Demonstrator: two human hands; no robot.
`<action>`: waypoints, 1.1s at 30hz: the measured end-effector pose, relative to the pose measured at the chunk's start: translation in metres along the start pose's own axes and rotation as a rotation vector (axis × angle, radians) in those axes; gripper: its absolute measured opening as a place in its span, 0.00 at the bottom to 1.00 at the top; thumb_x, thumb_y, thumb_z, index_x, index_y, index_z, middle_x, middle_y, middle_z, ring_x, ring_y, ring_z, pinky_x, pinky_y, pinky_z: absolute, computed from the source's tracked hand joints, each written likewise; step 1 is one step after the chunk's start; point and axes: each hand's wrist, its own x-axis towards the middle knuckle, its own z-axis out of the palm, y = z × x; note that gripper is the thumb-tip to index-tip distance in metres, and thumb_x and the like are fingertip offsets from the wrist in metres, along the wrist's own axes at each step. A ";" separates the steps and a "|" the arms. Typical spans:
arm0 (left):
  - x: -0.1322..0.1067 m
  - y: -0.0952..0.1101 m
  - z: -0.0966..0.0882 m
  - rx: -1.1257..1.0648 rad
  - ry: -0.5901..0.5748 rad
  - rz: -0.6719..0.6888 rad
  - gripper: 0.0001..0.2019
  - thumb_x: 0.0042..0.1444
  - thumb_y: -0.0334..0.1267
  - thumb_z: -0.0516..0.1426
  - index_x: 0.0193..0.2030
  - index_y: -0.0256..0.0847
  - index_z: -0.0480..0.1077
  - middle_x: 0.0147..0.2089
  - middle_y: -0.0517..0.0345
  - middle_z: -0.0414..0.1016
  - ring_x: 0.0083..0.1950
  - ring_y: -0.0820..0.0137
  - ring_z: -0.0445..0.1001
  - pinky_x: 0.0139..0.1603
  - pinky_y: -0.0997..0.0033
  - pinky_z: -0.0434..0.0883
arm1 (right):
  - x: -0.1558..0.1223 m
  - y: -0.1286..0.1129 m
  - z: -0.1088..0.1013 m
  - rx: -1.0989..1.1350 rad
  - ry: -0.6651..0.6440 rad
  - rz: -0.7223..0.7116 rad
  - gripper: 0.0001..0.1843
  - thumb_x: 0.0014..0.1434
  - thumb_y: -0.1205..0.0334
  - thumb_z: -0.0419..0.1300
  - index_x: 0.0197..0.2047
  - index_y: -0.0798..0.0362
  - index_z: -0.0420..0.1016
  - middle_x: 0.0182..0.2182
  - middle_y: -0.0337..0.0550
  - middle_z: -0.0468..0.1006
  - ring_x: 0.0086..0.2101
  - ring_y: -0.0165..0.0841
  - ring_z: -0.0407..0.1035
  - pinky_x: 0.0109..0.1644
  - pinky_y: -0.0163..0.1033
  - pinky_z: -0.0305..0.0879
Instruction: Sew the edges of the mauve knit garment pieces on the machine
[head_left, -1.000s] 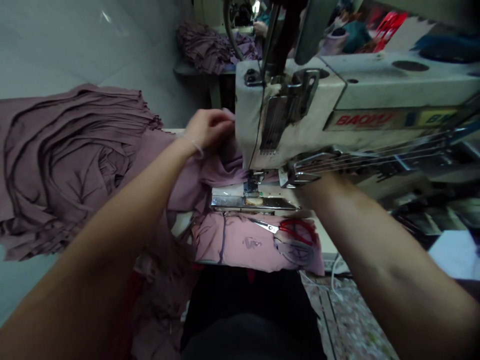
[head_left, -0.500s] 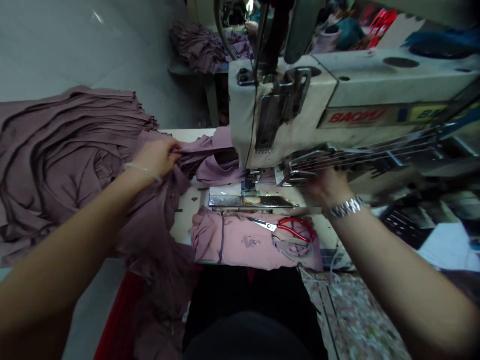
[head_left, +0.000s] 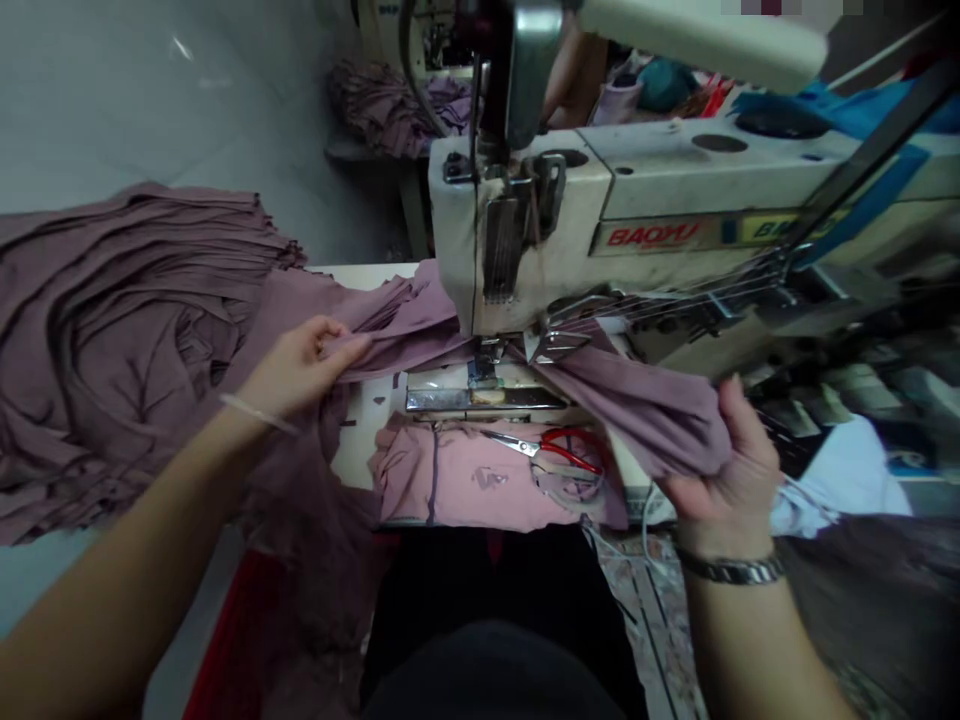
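Observation:
A mauve fabric piece (head_left: pixel 637 395) runs through a sewing machine (head_left: pixel 517 220), stretched out on both sides of the presser foot (head_left: pixel 489 352). My left hand (head_left: pixel 304 360) pinches the cloth left of the machine, thumb laid along its edge. On the right, my right hand (head_left: pixel 720 470) is closed round the fabric's bunched end, drawn out toward me. Red-handled scissors (head_left: pixel 574 450) lie below the needle area on a pink cloth pad (head_left: pixel 469 490), beside a clear round item that I cannot make out.
A tall heap of mauve fabric (head_left: pixel 127 340) fills the left side. Thin threads run along the machine's arm to its front. Behind stands another work table with more fabric (head_left: pixel 390 105). White cloth (head_left: pixel 844 480) lies at the right, and something red stands below left.
My right hand has come from behind the machine's needle area out to the right, pulling the fabric with it. My left hand has shifted slightly down, still on the cloth. The view has moved slightly.

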 end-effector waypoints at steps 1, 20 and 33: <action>0.000 -0.002 -0.001 0.198 0.083 0.036 0.15 0.57 0.45 0.57 0.46 0.38 0.69 0.29 0.61 0.67 0.27 0.73 0.61 0.32 0.75 0.58 | 0.000 -0.001 0.003 0.029 -0.003 0.027 0.20 0.47 0.44 0.68 0.38 0.49 0.77 0.38 0.40 0.80 0.38 0.37 0.75 0.48 0.50 0.73; -0.031 0.026 0.089 0.540 0.030 1.053 0.19 0.63 0.38 0.55 0.61 0.42 0.66 0.52 0.46 0.74 0.48 0.61 0.72 0.44 0.62 0.69 | 0.006 0.025 0.049 -1.947 -0.915 -1.258 0.28 0.61 0.72 0.54 0.65 0.63 0.61 0.53 0.60 0.71 0.46 0.44 0.66 0.45 0.49 0.67; -0.069 0.043 0.099 0.808 0.150 0.784 0.25 0.63 0.34 0.52 0.67 0.49 0.60 0.58 0.42 0.67 0.49 0.58 0.69 0.46 0.57 0.68 | 0.002 0.037 0.047 -1.768 -0.987 -1.516 0.19 0.63 0.71 0.52 0.56 0.66 0.69 0.51 0.58 0.74 0.44 0.40 0.66 0.42 0.44 0.64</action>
